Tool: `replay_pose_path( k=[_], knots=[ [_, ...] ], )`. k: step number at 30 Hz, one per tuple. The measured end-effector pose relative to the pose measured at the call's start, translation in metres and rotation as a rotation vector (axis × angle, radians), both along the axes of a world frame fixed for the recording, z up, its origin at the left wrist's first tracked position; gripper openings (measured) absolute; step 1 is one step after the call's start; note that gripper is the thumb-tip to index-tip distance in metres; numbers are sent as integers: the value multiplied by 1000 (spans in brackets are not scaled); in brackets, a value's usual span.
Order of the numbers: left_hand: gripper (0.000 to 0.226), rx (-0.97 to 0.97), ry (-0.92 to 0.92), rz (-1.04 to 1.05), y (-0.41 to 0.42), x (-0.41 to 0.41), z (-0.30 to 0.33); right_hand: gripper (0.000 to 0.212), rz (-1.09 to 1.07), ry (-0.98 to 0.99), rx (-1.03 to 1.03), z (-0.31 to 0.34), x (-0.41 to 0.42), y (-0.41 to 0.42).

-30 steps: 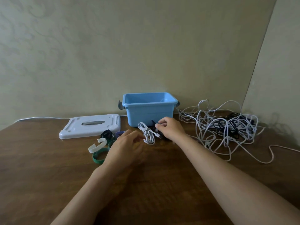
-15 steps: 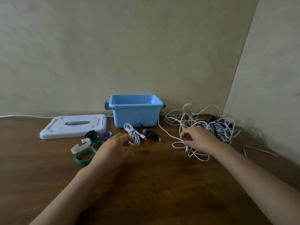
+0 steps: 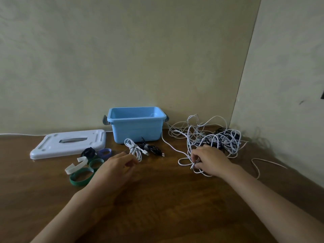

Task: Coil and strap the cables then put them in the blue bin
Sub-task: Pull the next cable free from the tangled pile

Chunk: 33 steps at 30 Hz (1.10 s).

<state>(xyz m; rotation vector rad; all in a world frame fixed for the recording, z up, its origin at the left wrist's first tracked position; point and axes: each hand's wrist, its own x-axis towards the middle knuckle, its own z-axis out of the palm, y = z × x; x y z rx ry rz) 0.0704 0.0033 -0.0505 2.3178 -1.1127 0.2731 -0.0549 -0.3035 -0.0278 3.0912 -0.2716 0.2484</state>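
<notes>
Fingers of our right hand [image 3: 209,159] pinch a white cable [image 3: 184,163] from the tangle just behind; our left hand [image 3: 114,166] rests loosely curled, holding nothing, beside the coiled white cable [image 3: 134,149].

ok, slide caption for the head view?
Right hand pinches a white cable end from the tangle; blue bin waits.

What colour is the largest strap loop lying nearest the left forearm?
Dark green. The largest strap loop shows best in the head view, on the table.

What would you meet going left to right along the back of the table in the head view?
White lid → blue bin → tangled cables.
</notes>
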Motion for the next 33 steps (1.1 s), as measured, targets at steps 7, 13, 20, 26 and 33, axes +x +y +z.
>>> replay_pose_path(
  k=[7,13,20,26,33],
  knots=[
    [16,14,10,-6,1,0,0,15,46,-48,40,-6,-2,1],
    [18,6,1,-13,1,1,-1,5,9,-172,300,0,-2,0],
    [20,13,34,-27,0,-2,0,2,66,-538,475,70,6,18],
    [10,-95,183,-25,-3,-12,7,17,249,-599,621,103,17,58],
    [64,-642,800,-174,-1,-27,23,11,361,-341,484,51,35,106]
  ],
)
